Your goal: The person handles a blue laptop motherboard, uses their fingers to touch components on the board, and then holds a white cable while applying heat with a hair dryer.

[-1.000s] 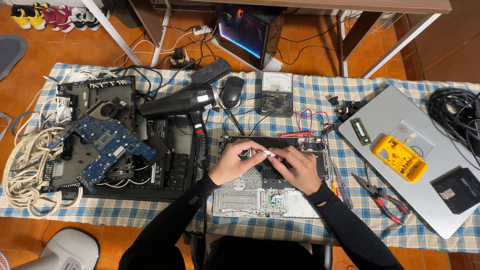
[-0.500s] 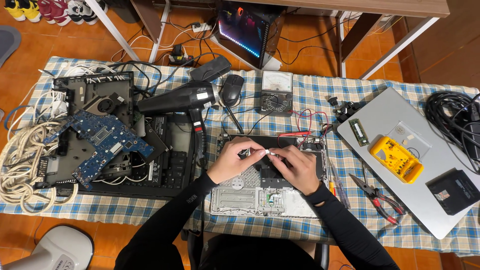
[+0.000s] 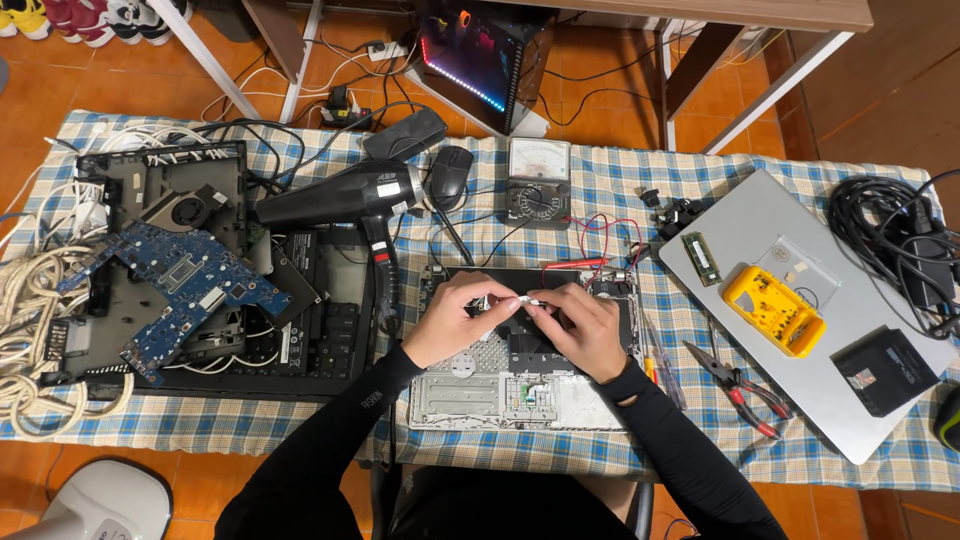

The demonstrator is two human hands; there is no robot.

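An opened laptop base (image 3: 520, 385) with bare silver metal lies in front of me on the checked tablecloth (image 3: 600, 200). Both hands meet over its upper part. My left hand (image 3: 462, 318) and my right hand (image 3: 580, 328) pinch a small white piece (image 3: 524, 299) between their fingertips, just above the chassis. What the piece is fixed to is hidden by my fingers. Red probe leads (image 3: 585, 262) lie right behind the hands.
A black heat gun (image 3: 350, 198), a mouse (image 3: 452, 176) and an analog meter (image 3: 537, 180) lie behind. Left: a dismantled black chassis (image 3: 300, 310) with a blue circuit board (image 3: 175, 280) and white cables (image 3: 30, 330). Right: pliers (image 3: 740, 385), a silver laptop lid (image 3: 800, 300) with a yellow case (image 3: 772, 310).
My hands have stayed together over the laptop base, fingers shifting slightly on the white piece. The view has drifted a little to the left.
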